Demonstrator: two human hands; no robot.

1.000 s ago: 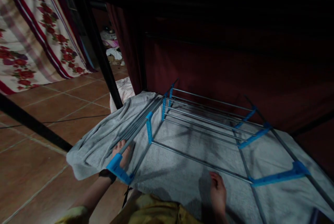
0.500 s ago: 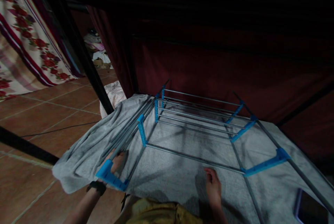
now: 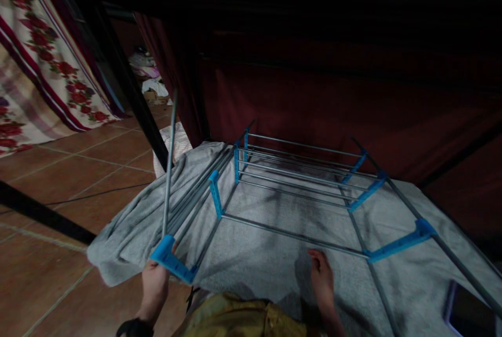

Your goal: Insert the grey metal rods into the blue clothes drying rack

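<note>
My left hand point(image 3: 154, 277) is closed round the lower end of a grey metal tube point(image 3: 170, 169), partly hidden behind a blue plastic bracket point(image 3: 174, 262). The tube stands up at a slight tilt above the bed. A bundle of similar tubes point(image 3: 198, 198) lies just beyond it on the grey blanket. My right hand point(image 3: 322, 277) rests over the blanket with loosely curled fingers and holds nothing visible. Close to its fingertips runs a crossbar point(image 3: 290, 234) of the rack frame, whose blue brackets point(image 3: 400, 243) join long side tubes and several rungs.
The grey blanket point(image 3: 266, 264) covers the bed under the rack. A phone point(image 3: 470, 311) lies at the lower right. Dark metal posts point(image 3: 125, 80) stand at the left, with a tiled floor point(image 3: 78, 180) and a floral cloth point(image 3: 58, 65) beyond. A dark red curtain point(image 3: 294, 101) hangs behind.
My left hand has drawn back from the tube bundle, and one tube now stands raised in it. My right hand has hardly moved.
</note>
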